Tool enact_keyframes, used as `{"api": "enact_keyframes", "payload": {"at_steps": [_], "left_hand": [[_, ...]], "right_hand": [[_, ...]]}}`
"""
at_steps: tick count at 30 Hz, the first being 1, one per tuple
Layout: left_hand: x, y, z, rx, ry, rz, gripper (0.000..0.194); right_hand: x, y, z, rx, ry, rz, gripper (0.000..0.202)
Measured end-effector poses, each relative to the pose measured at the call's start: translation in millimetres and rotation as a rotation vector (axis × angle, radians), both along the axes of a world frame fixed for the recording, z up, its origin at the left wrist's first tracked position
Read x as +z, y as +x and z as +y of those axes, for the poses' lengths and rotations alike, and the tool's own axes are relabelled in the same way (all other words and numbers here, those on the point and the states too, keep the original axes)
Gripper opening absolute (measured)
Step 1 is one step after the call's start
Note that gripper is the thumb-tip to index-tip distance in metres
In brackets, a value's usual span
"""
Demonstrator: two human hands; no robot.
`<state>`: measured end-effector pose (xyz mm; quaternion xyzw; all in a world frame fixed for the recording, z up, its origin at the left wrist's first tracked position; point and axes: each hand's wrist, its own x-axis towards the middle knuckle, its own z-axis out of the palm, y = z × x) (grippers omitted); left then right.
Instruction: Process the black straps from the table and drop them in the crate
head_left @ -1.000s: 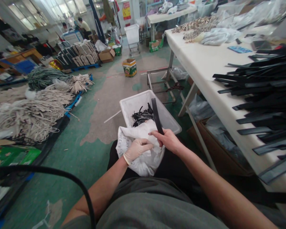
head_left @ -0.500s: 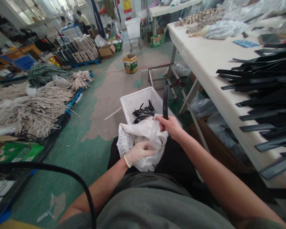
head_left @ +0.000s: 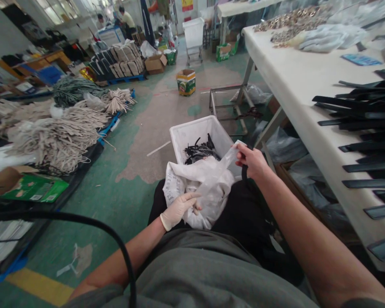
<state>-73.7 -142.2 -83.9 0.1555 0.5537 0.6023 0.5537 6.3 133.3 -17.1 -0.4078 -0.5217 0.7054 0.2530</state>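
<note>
A strip of clear plastic [head_left: 225, 161] stretches slantwise over a white cloth sack [head_left: 179, 173] on my lap. My right hand [head_left: 253, 161] is closed, pinching its upper end. Below the same fingers a black strap [head_left: 244, 172] shows, mostly hidden by the hand. My left hand [head_left: 179, 210], in a pale thin glove, closes on the strip's lower end beside the sack; its exact grip is partly hidden. Just beyond the sack, a white plastic bin [head_left: 176, 143] holds black strap pieces [head_left: 202, 150].
On my right, a long white table [head_left: 285, 72] bears many black straps [head_left: 365, 115], metal fittings [head_left: 295, 23] and white gloves [head_left: 333, 37]. A metal frame [head_left: 226, 96] stands beside it. Bundles of beige cords [head_left: 60, 137] lie on a pallet at left. A black cable [head_left: 112, 239] arches nearby.
My right hand has moved right and slightly down, drawing the plastic strip out longer. The black strap, upright before, now hangs below that hand. My left hand has shifted slightly left.
</note>
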Motion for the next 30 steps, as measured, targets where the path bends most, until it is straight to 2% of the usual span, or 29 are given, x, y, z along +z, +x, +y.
{"api": "enact_keyframes", "payload": {"at_steps": [3, 5, 8, 11, 13, 15, 16, 17, 18, 20, 22, 24, 25, 27, 30], "left_hand": [[-5.2, -1.8, -6.0, -0.008, -0.053, 0.014, 0.049], [-5.1, -4.2, -8.4, -0.060, -0.101, 0.097, 0.042], [-2.8, -7.2, -9.5, -0.245, -0.187, 0.353, 0.030], [-4.7, -5.3, -5.9, -0.437, -0.248, 0.664, 0.027], [-8.0, -4.9, -0.8, -0.462, -0.274, 0.653, 0.022], [-7.8, -14.0, 4.8, -0.474, -0.289, 0.465, 0.023], [-4.7, -24.6, 7.0, -0.433, -0.273, 0.339, 0.025], [0.8, -40.0, 8.0, -0.332, -0.227, 0.219, 0.026], [8.8, -59.8, 7.6, -0.172, -0.151, 0.115, 0.026], [29.8, -107.1, 0.9, 0.347, 0.084, -0.070, 0.021], [50.7, -150.9, -12.5, 0.792, 0.269, -0.201, 0.024], [63.0, -174.0, -27.5, 1.042, 0.328, -0.287, 0.027], [63.8, -174.9, -33.2, 1.097, 0.320, -0.317, 0.027], [54.6, -156.3, -37.5, 1.093, 0.251, -0.373, 0.025], [24.4, -99.1, -25.7, 0.962, 0.098, -0.502, 0.019]], "right_hand": [[-1.6, -0.5, 2.6, -0.014, -0.019, 0.000, 0.015], [-0.9, -1.4, 4.1, -0.018, -0.022, 0.006, 0.016], [1.7, -4.1, 5.5, -0.016, -0.012, 0.050, 0.017], [5.0, -8.0, 4.7, 0.018, 0.033, 0.098, 0.021], [6.3, -9.7, 2.9, 0.080, 0.091, 0.081, 0.029], [5.3, -9.2, 0.1, 0.184, 0.154, 0.030, 0.040], [3.4, -7.8, -1.9, 0.247, 0.186, 0.000, 0.044], [0.6, -5.6, -4.5, 0.314, 0.216, -0.028, 0.046], [-3.3, -2.6, -7.9, 0.380, 0.241, -0.056, 0.045], [-13.4, 5.5, -17.7, 0.483, 0.284, -0.108, 0.039], [-25.5, 15.5, -31.8, 0.540, 0.325, -0.157, 0.035], [-37.1, 26.3, -49.3, 0.546, 0.356, -0.179, 0.034], [-42.1, 31.7, -58.6, 0.544, 0.362, -0.178, 0.035], [-49.4, 41.7, -76.9, 0.561, 0.338, -0.154, 0.037], [-50.9, 53.6, -99.6, 0.637, 0.258, -0.124, 0.043]]}}
